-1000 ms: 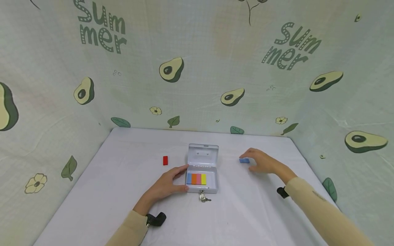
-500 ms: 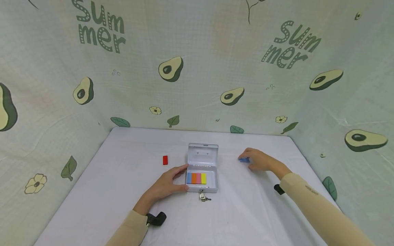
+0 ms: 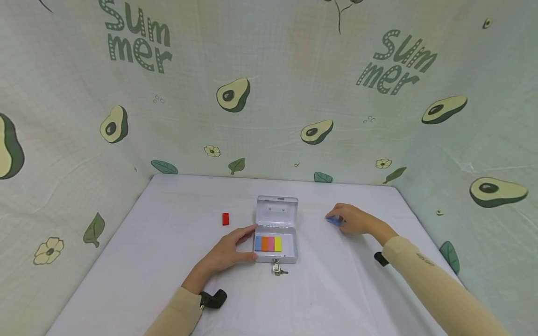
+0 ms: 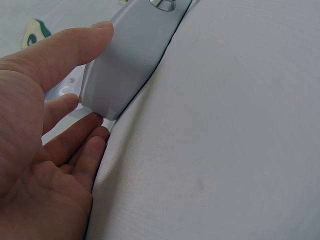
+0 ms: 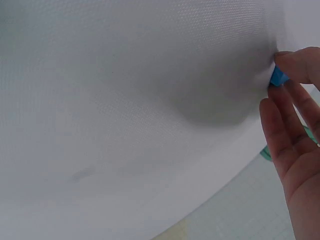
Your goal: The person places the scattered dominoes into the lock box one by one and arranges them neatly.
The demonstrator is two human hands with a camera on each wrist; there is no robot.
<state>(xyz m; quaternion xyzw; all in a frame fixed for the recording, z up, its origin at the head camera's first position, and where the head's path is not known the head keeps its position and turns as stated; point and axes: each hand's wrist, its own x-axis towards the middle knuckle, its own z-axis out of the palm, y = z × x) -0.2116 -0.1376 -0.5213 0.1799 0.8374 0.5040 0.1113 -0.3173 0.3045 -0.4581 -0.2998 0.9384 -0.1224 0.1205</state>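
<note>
A pale metal box (image 3: 290, 242) stands with its lid (image 3: 277, 210) up, hinged at the back. Flat blue, orange, pink and yellow strips (image 3: 268, 244) lie side by side in its left part. My left hand (image 3: 227, 249) holds the box by its left side, thumb near the front corner and fingertips toward the hinge. In the left wrist view the thumb (image 4: 92, 42) lies against the box wall (image 4: 125, 60). To the right of the box, my right hand (image 3: 355, 219) pinches a small blue block (image 3: 335, 221) between thumb and fingers, close over the cloth.
A red block (image 3: 225, 219) lies on the white cloth (image 3: 176, 200) left of the lid. A small metal lock with a key (image 3: 277, 269) is at the box's front. Printed fabric walls (image 3: 269, 93) close in the back and both sides.
My right fingers have closed on the blue block and turned it slightly, its right end now nearer me. The left hand and the box stay put.
</note>
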